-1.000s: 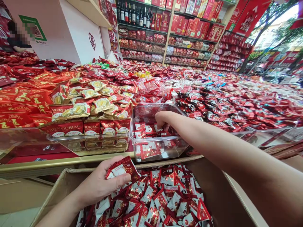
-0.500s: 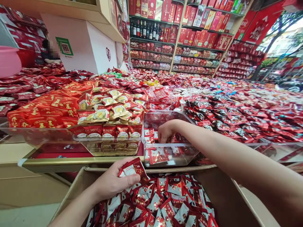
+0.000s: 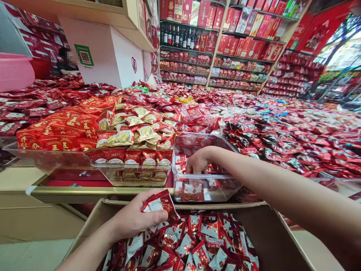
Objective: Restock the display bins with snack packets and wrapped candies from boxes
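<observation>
My left hand (image 3: pixel 141 216) is closed around red-and-white candy packets (image 3: pixel 162 207), with the thumb pressed on top. It hovers over the left part of an open cardboard box (image 3: pixel 270 233) full of similar loose packets (image 3: pixel 197 244). My right hand (image 3: pixel 199 161) reaches down inside a clear plastic bin (image 3: pixel 222 188) on the counter. Its fingers point down among a few red-and-white packets (image 3: pixel 180 164) laid along the bin's front and left. Whether those fingers grip a packet is hidden by the hand and the bin's rim.
Left of the bin stands a clear tray heaped with durian packets (image 3: pixel 132 156), beside orange-red packets (image 3: pixel 62 126). Piles of red and black packets (image 3: pixel 254 139) lie to the right. The counter's gold edge (image 3: pixel 98 194) runs behind the box. A person (image 3: pixel 67 64) is at the far left.
The right hand has dipped a little lower inside the bin. The left hand keeps its hold on the packets. The whole view has shifted slightly.
</observation>
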Action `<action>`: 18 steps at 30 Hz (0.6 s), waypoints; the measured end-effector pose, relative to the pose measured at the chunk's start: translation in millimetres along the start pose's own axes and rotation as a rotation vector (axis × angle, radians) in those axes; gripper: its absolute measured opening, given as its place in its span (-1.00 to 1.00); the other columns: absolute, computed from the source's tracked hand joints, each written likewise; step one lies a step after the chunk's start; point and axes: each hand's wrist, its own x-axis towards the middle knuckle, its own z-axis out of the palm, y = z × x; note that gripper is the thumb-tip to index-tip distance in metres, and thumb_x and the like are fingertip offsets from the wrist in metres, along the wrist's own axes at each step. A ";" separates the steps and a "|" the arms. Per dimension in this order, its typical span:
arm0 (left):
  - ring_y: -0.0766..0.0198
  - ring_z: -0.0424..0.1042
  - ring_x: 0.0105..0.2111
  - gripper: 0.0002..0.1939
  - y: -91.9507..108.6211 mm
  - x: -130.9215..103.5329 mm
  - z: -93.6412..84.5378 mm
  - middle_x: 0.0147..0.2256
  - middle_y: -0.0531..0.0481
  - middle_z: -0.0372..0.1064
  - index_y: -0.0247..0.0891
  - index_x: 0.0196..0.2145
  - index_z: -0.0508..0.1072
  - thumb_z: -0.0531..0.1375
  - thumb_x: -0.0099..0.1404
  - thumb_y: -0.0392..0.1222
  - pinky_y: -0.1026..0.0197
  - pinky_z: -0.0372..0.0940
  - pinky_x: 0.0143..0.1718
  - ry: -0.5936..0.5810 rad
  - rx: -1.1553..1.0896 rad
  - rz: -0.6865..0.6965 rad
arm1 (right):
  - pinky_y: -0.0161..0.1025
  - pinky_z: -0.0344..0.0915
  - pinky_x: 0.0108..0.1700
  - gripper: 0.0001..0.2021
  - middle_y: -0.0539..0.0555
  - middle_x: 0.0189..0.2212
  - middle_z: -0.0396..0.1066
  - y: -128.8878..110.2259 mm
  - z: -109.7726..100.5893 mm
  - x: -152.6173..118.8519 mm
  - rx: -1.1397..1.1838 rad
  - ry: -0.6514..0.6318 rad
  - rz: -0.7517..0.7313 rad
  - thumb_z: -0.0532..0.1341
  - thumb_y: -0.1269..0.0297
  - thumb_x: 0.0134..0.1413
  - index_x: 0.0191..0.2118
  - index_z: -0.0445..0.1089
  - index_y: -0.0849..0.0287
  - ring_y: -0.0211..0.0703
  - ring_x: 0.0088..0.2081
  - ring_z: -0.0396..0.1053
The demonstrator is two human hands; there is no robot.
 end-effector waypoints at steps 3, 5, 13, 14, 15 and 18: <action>0.36 0.33 -0.44 -0.51 -1.3 2.5 -3.4 -0.36 0.08 0.39 -0.18 -0.21 0.33 0.27 -0.15 -0.06 0.37 0.24 -0.43 -0.046 -0.008 0.014 | -0.35 0.23 -0.50 -0.52 -0.03 -0.52 0.35 1.7 0.1 -1.8 0.007 -0.004 -0.010 0.30 0.07 -0.50 -0.36 0.33 0.29 -0.27 -0.49 0.31; 0.35 0.33 -0.45 -0.52 -1.0 3.0 -3.5 -0.37 0.07 0.39 -0.20 -0.21 0.33 0.27 -0.15 -0.06 0.37 0.25 -0.46 -0.056 -0.015 0.007 | -0.34 0.23 -0.51 -0.51 -0.03 -0.51 0.35 4.1 0.9 -0.1 0.019 -0.035 0.010 0.30 0.07 -0.52 -0.35 0.32 0.28 -0.27 -0.48 0.31; 0.33 0.32 -0.41 -0.47 -10.2 3.1 -4.9 -0.36 0.03 0.38 -0.27 -0.18 0.31 0.26 -0.14 -0.06 0.32 0.26 -0.36 -0.016 0.028 0.099 | -0.34 0.22 -0.51 -0.50 -0.04 -0.51 0.34 1.4 5.0 3.8 -0.089 -0.031 0.076 0.33 0.11 -0.59 -0.37 0.31 0.26 -0.24 -0.47 0.31; 0.32 0.32 -0.39 -0.48 -11.6 3.3 -5.2 -0.35 0.03 0.38 -0.26 -0.18 0.31 0.26 -0.13 -0.06 0.32 0.26 -0.34 -0.014 0.025 0.117 | -0.35 0.22 -0.51 -0.52 -0.05 -0.52 0.33 -0.3 4.8 -0.1 -0.108 -0.026 0.075 0.32 0.12 -0.58 -0.38 0.31 0.27 -0.25 -0.47 0.30; 0.33 0.32 -0.38 -0.50 -12.4 3.5 -5.2 -0.34 0.03 0.38 -0.24 -0.19 0.32 0.25 -0.12 -0.05 0.33 0.25 -0.33 -0.025 0.024 0.129 | -0.35 0.22 -0.51 -0.55 -0.05 -0.53 0.32 -2.0 4.1 -5.5 -0.118 -0.017 0.073 0.32 0.13 -0.55 -0.40 0.31 0.27 -0.26 -0.48 0.30; 0.35 0.31 -0.39 -0.56 -12.1 4.1 -4.5 -0.36 0.06 0.38 -0.22 -0.23 0.34 0.24 -0.11 -0.05 0.37 0.24 -0.33 -0.056 0.033 0.150 | -0.35 0.23 -0.48 -0.66 -0.07 -0.55 0.29 -4.0 -1.3 -28.6 -0.051 0.113 0.018 0.27 0.20 -0.42 -0.42 0.27 0.27 -0.30 -0.50 0.28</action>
